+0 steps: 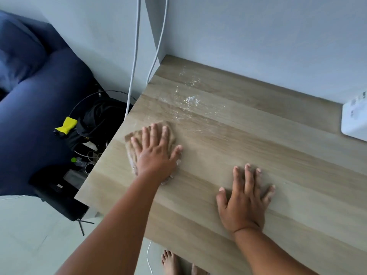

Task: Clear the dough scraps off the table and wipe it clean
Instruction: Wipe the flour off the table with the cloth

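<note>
My left hand (156,153) lies flat with straight, spread fingers on a tan cloth (132,137), pressing it onto the wooden table (228,135) near the table's left edge. Most of the cloth is hidden under the hand. Just beyond the cloth, white flour and small dough scraps (188,96) are smeared across the far left part of the tabletop. My right hand (244,199) rests flat on the bare wood to the right, fingers spread, holding nothing.
A white box-shaped device (355,118) stands at the table's far right edge by the wall. Two white cables (135,56) hang down left of the table. A dark bin with clutter (89,132) and a navy sofa (39,96) sit on the floor at left.
</note>
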Demonstrator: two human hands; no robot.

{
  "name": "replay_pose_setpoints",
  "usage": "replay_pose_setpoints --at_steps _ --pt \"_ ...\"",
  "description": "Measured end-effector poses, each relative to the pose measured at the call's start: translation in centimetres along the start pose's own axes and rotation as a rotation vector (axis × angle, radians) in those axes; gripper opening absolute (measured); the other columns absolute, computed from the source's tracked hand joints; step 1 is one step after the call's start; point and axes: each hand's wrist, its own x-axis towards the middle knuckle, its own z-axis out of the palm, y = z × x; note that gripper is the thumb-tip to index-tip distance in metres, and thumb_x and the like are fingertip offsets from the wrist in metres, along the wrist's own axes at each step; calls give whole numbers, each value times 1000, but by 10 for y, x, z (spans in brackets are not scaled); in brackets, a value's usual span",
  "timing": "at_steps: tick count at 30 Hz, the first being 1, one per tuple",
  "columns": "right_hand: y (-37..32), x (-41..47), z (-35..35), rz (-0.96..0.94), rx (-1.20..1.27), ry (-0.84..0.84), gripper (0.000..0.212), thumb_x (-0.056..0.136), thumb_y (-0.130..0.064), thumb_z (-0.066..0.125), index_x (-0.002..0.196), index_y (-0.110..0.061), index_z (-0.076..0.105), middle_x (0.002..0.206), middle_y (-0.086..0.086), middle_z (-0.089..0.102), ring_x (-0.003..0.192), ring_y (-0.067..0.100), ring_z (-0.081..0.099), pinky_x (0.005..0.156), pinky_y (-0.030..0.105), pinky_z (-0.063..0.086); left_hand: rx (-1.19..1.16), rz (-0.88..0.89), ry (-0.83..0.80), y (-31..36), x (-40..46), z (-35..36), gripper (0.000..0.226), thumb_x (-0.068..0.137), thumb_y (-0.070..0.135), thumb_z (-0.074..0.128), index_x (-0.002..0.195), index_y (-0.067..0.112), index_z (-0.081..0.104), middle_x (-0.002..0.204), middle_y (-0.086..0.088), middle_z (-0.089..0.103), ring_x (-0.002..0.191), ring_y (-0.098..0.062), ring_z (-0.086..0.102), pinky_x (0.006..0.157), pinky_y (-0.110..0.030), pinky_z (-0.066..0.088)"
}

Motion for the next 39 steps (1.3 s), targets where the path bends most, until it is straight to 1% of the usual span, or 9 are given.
replay_pose_setpoints --at_steps 4,9,13,18,21,24,30,35,39 --pt "2 0 0 -5 1 8 82 81 -55 40 154 -17 48 170 11 27 159 35 14 121 73 6 0 295 51 13 -47 17 78 98 72 28 165 35 14 174 2 -5 160 -23 -13 125 -62 0" --pt "1 -1 2 -20 9 37 80 81 -54 46 151 -15 52 168 12 30 159 36 15 120 74 6 -43 649 104 -59 -75 13 69 101 57 49 161 28 33 172 3 20 160 -22 12 125 -62 18" --pt "1 2 3 -28 5 25 80 82 -54 46 152 -16 50 169 12 27 159 36 13 120 74 5 -20 425 90 -88 -41 -5 73 95 65 42 161 34 31 172 8 13 160 -18 6 125 -63 13" --pt "3 1 2 -22 -2 17 80 83 -54 43 154 -17 47 169 12 28 159 36 14 120 74 5 47 155 61 -45 19 -11 77 93 75 28 162 44 13 174 10 -2 160 -18 -11 125 -60 -10" --pt "3 0 2 -19 0 19 80 83 -54 43 154 -16 47 169 12 27 159 36 13 120 74 5 57 198 45 -16 34 -11 78 93 76 25 163 44 10 174 8 -5 160 -21 -12 124 -61 -12" --pt "2 -1 1 -16 1 12 80 83 -54 42 154 -16 47 169 12 27 159 36 13 120 74 5 95 377 16 -5 21 -9 77 94 73 25 163 42 12 174 6 -5 160 -23 -13 124 -65 -4" --pt "1 -1 1 -31 16 42 80 82 -53 44 152 -15 51 168 14 29 159 38 15 120 75 6 14 740 53 -62 -33 -8 72 99 58 51 161 27 33 172 0 20 160 -26 12 125 -63 15" --pt "0 2 1 -40 10 49 81 81 -52 48 153 -16 49 169 13 27 159 38 15 120 75 6 42 622 33 -108 -5 -28 75 96 62 45 162 30 29 173 4 16 161 -23 7 123 -67 16" --pt "3 1 1 -38 -4 30 81 83 -53 47 154 -15 48 170 13 25 159 38 14 119 75 8 97 478 16 -89 31 -30 81 92 74 34 163 36 20 174 10 2 160 -18 -8 125 -65 1"
